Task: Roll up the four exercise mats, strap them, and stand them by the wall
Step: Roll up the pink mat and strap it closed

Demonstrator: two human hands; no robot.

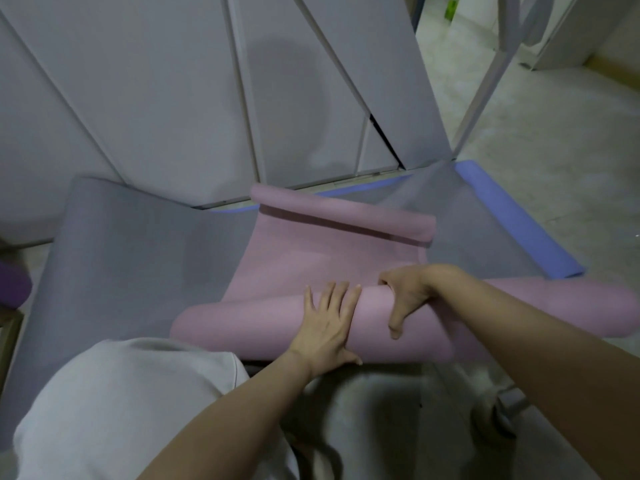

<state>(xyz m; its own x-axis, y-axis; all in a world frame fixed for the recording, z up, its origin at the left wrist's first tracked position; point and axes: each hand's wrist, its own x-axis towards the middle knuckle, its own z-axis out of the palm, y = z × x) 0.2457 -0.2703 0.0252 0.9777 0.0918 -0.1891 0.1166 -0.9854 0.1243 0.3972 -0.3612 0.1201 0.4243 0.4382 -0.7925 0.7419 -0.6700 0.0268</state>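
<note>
Pale cloth (121, 403) of the person's clothing fills the lower left of the head view, and 2 bare forearms reach up from the bottom edge toward the centre.

Both hands are on the pink mat (322, 258), which lies in the middle of the frame. Its near end is wound into a thick roll (242, 323) that runs from left of centre out to the right edge.

The left hand (332, 323) lies flat on top of that roll. Its fingers are straight and spread, pointing away from the camera, and the thumb sits on the near side. It presses, and does not clasp.

Just to its right, the right hand (405, 299) is hooked over the roll. Its fingers curl across the far side and the thumb points down the near face, so it grips the roll.

Beyond the hands a flat stretch of pink runs up to the far end (343, 214), which curls up into a small roll of its own.

Under the pink mat lies a grey mat (131, 244), spreading wide to the left. A blue mat (512, 216) shows along the right, its edge peeking out from under the grey.

At the left edge sits a purple shape (12, 285); what it is cannot be told.

Grey cabinet doors (173, 98) fill the upper half. A white metal frame (485, 81) stands at upper right over a pale floor (554, 150).
</note>
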